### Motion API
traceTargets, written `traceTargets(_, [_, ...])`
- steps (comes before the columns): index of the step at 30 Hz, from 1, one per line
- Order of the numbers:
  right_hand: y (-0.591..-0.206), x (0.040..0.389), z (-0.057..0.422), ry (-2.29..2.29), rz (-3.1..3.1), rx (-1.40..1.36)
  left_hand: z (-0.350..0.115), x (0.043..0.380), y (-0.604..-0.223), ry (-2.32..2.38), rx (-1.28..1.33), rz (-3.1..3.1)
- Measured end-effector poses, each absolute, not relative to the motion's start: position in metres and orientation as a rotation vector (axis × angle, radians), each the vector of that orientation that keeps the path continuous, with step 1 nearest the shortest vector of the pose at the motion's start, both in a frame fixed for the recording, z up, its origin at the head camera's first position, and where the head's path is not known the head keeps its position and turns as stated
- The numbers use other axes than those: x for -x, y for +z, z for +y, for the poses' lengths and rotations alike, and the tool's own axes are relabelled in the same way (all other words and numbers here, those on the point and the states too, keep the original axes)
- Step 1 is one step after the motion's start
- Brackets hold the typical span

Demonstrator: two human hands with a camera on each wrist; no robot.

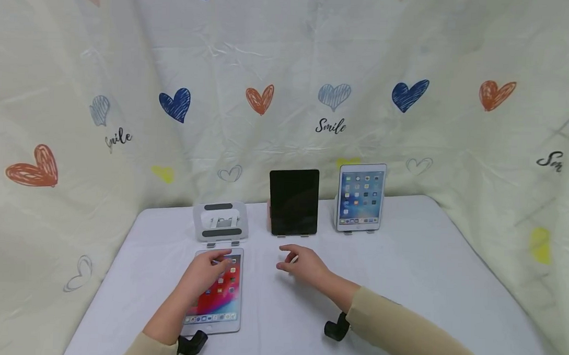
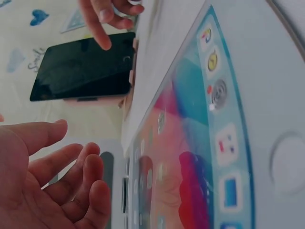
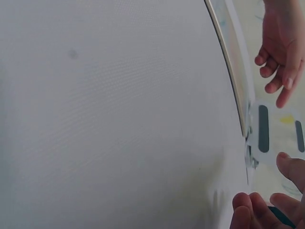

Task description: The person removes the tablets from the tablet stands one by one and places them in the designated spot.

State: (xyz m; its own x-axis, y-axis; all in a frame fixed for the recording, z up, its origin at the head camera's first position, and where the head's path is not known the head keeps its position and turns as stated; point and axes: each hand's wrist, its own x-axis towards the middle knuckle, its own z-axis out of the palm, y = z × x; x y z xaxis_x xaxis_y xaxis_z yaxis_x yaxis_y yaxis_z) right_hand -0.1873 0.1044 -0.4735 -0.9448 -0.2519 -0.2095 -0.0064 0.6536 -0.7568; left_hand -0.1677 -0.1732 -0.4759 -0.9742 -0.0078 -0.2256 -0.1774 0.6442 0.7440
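Tablet, white-bordered, rectangular, its lit screen showing red, pink and blue wallpaper with app icons (image 1: 231, 296): lies flat, face up, on the left part of the white cloth-covered table (image 1: 413, 265); round home button at the end nearer the person.

Left hand (image 1: 207, 277): above that tablet's screen, fingers loosely bent, thumb apart from them, holding nothing. The left wrist view shows it raised clear of the glass.

Right hand (image 1: 305, 264): over the table, to the right of the flat tablet and in front of the black one, thumb and fingers parted and slightly bent; holding nothing.

Stand, white frame with two long grey pads and small grey-tipped hooks (image 1: 222, 233): on the table just beyond the flat tablet's far edge.

Tablet, black-bordered, screen dark (image 1: 294, 202): propped upright on a pink stand at the table's rear, middle.

Tablet, white-bordered, lit blue screen with rows of icons (image 1: 360, 197): propped upright to the right of the black one.

Sleeves, beige, one per arm (image 1: 397, 327); black wrist-worn camera units, one at each cuff (image 1: 337, 327).

Backdrop, cream sheet printed with coloured hearts and "Smile" (image 1: 289, 42): behind the table.
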Motion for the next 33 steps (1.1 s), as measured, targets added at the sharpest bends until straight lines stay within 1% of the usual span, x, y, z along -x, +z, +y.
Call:
traceTargets(11, [-0.478, 0.190, 0.149, -1.222, 2.625, 0.064, -0.153, 0.177, -0.479, 1.242, 0.046, 2.682])
traceTargets(21, [-0.475, 0.199, 0.188, -1.269, 2.662, -0.050, -0.135, 0.190, -0.473, 1.262, 0.031, 2.661])
traceTargets(29, [-0.479, 0.208, 0.207, -1.296, 2.672, -0.063, -0.128, 0.199, -0.475, 1.314, -0.022, 2.673])
traceTargets(33, [-0.480, 0.211, 0.211, -1.318, 2.680, -0.044, -0.125, 0.201, -0.473, 1.334, 0.017, 2.661])
